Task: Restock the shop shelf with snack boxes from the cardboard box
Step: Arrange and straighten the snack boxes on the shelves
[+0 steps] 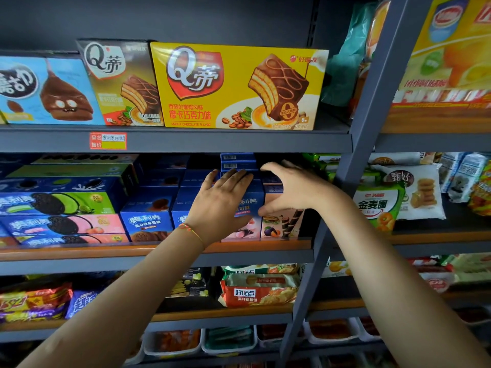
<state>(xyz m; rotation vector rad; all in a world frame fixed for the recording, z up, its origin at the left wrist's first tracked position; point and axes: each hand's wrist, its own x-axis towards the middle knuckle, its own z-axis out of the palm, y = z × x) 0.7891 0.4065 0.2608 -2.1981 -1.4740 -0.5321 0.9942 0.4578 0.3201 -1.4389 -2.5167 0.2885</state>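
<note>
Two bare forearms reach up from the bottom of the frame to the middle shelf [159, 252] of a shop rack, where upright blue snack boxes stand in a tight row. Left hand [221, 205], a thin cord at its wrist, lies flat with fingers straight against the front of a pink-and-blue box [248, 221]; right hand [288, 191] is spread wide, thumb at the lower front and fingers curved over the top of the neighbouring box with wafer rolls on it [283, 224], bracketing it rather than plainly clamping it. Both boxes stand straight ahead of the hands with their long axis vertical, at the right end of the row, touching each other. Right hand is the nearer to that end box. Just to the right rises the grey upright post [353, 166], leaving a narrow dark gap; overhead the upper shelf's edge [239, 140] sits close above stacked boxes further back. Any push would seem to go straight inward. No cardboard box is in view.
</note>
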